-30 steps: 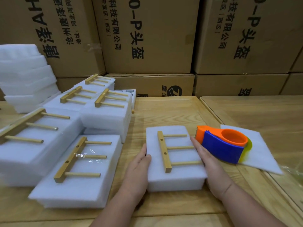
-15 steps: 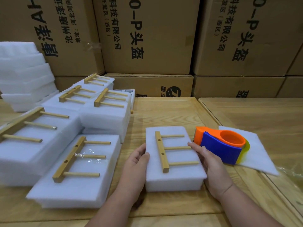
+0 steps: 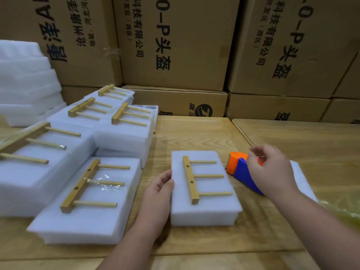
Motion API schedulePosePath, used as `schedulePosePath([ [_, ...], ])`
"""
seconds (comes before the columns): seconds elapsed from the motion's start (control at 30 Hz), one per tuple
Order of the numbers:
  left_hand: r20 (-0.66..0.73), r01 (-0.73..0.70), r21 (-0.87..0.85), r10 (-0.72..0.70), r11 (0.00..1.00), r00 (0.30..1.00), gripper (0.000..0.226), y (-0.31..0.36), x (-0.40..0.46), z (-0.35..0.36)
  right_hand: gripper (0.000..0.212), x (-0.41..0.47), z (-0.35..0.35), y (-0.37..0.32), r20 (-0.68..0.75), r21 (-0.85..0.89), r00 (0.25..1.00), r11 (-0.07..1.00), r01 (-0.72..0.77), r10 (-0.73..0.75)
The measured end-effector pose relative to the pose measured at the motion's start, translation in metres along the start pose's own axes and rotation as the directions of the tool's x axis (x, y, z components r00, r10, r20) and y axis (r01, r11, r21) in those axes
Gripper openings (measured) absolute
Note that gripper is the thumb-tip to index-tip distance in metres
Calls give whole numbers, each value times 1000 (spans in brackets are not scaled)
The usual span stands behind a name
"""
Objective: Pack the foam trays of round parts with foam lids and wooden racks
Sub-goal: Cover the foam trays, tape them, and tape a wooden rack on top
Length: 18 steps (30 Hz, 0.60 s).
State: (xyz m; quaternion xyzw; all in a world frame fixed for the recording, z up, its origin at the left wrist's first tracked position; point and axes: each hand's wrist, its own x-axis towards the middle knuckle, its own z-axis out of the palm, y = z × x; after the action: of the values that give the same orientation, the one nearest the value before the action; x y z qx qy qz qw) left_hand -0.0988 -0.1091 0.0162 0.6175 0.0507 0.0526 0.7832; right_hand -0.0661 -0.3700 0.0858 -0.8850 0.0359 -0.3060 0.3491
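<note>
A white foam tray with its foam lid (image 3: 210,209) lies on the wooden table in front of me. A wooden rack (image 3: 190,178) with three dowels rests on top of it. My left hand (image 3: 157,197) rests against the tray's left side, thumb at the lid's edge. My right hand (image 3: 272,172) hovers, blurred, over the orange and blue tape dispenser (image 3: 243,174), fingers loosely curled and holding nothing I can see. No round parts in this tray are visible under the lid.
Several foam packs with racks on top (image 3: 83,221) crowd the left of the table. Plain foam sheets (image 3: 23,84) are stacked at far left. A loose foam sheet (image 3: 302,178) lies under the dispenser. Cardboard cartons (image 3: 175,45) wall off the back.
My right hand has left the tray's right side and risen over the tape dispenser. My left hand stays at the tray's left side.
</note>
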Motion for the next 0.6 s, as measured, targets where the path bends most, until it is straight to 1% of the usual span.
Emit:
schedulePosePath([
  [0.03, -1, 2, -1, -2, 1000, 1000, 29, -1, 1, -1, 28, 10, -4, 4, 43, -142, 999, 990, -24, 30],
  [0.07, -4, 5, -2, -5, 1000, 1000, 29, -2, 2, -2, 40, 20, -6, 8, 129, -280, 986, 958, -62, 102],
  [0.1, -7, 8, 1, -8, 1000, 1000, 30, -3, 3, -2, 49, 27, -7, 11, 215, -419, 958, 904, -85, 189],
  [0.13, -12, 12, 2, -12, 1000, 1000, 30, -4, 4, -3, 52, 31, -6, 14, 281, -533, 924, 843, -74, 259],
  [0.17, -17, 16, 4, -16, 1000, 1000, 30, -5, 5, -5, 52, 33, -5, 17, 320, -607, 901, 794, -44, 294],
  [0.2, -20, 21, -2, -21, 1000, 1000, 29, -7, 6, -5, 52, 35, -3, 21, 337, -643, 892, 766, -15, 301],
  [0.33, -22, 36, -78, -38, 996, 999, 26, -10, 9, -5, 51, 35, 1, 30, 374, -672, 862, 741, -2, 341],
  [0.4, -16, -5, -101, 4, 995, 1000, 21, -9, 6, -4, 50, 33, 1, 29, 385, -702, 852, 711, 22, 354],
  [0.43, -10, -46, -77, 45, 996, 999, 27, -9, 4, -4, 49, 33, 1, 29, 385, -712, 853, 702, 31, 353],
  [0.47, 6, -101, -32, 101, 994, 995, 39, -10, 1, -4, 47, 33, 2, 30, 381, -716, 856, 698, 34, 349],
  [0.5, 31, -168, 44, 167, 985, 986, 49, -11, -2, -4, 45, 32, 2, 31, 377, -712, 860, 701, 31, 345],
  [0.57, 95, -287, 186, 274, 940, 957, 55, -14, -4, -6, 40, 32, -1, 31, 361, -669, 874, 743, -2, 327],
  [0.6, 121, -315, 224, 295, 922, 948, 55, -15, -4, -6, 36, 32, -4, 30, 344, -622, 888, 782, -28, 306],
])
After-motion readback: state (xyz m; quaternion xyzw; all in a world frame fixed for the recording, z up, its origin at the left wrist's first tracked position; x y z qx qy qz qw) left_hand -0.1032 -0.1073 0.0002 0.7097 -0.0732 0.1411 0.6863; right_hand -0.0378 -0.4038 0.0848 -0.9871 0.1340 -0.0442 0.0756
